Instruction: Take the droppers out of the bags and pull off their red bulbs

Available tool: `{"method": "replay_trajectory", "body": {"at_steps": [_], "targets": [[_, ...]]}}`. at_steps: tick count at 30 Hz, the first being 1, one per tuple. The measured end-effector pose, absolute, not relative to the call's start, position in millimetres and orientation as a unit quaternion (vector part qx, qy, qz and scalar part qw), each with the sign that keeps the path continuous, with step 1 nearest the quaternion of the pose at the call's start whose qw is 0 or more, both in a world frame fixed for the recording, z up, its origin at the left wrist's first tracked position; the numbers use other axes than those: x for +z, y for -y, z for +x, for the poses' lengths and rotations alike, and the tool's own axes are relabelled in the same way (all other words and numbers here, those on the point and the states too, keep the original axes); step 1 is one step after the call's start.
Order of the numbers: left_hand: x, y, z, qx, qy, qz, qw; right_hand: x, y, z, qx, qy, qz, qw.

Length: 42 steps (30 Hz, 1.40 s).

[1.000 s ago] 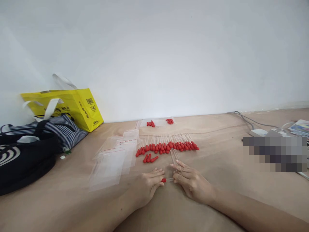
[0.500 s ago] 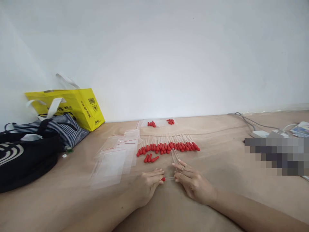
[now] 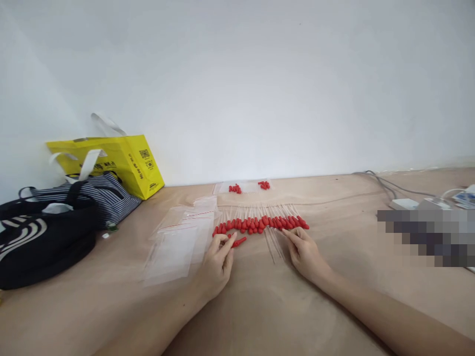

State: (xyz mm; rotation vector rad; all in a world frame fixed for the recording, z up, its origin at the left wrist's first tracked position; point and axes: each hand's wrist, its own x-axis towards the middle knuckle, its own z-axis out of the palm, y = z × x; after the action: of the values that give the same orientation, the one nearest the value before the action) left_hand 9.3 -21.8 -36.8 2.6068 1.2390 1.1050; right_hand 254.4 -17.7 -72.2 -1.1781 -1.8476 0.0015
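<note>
Fingers pinched together, my left hand [image 3: 217, 264] is at the loose red rubber bulbs [image 3: 240, 242]; a bit of red shows at its fingertips, and the rest of that bulb is hidden. My right hand [image 3: 306, 252] has its thumb and index finger closed at the upper end of a thin clear glass tube. Several more glass tubes [image 3: 273, 247] lie fanned on the table just left of it. Behind both hands runs a row of glass droppers with red bulbs [image 3: 254, 225], bulbs toward me and tubes pointing away.
Clear zip bags [image 3: 170, 257] lie overlapped to the left. Further back, another clear bag [image 3: 248, 187] carries two small clusters of red bulbs. A black bag [image 3: 48, 247], a striped bag [image 3: 111, 202] and a yellow bag [image 3: 143, 168] stand left. Cables and a white adapter [image 3: 403, 204] sit right.
The dropper held between both hands has left them. My left hand has moved forward to the loose bulbs, and my right hand has moved forward beside the glass tubes.
</note>
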Motion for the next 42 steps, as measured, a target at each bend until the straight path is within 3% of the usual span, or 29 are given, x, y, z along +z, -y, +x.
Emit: {"method": "replay_trajectory", "body": {"at_steps": [8, 22, 30, 35, 42], "targets": [[-37, -9, -16, 0.329, -0.527, 0.782, 0.046, -76, 6, 247, 0.000, 0.750, -0.478, 0.457], [-36, -7, -15, 0.320, -0.547, 0.765, 0.111, -71, 8, 241, 0.030, 0.770, -0.500, 0.394], [-32, -6, -14, 0.330, -0.504, 0.795, -0.076, -66, 8, 252, -0.009, 0.761, -0.495, 0.420], [-31, 1, -4, 0.313, -0.478, 0.816, -0.091, -60, -4, 272, -0.130, 0.758, -0.516, 0.377], [-33, 7, 2, 0.309, -0.446, 0.836, -0.086, -53, -18, 267, -0.189, 0.779, -0.521, 0.292]]}}
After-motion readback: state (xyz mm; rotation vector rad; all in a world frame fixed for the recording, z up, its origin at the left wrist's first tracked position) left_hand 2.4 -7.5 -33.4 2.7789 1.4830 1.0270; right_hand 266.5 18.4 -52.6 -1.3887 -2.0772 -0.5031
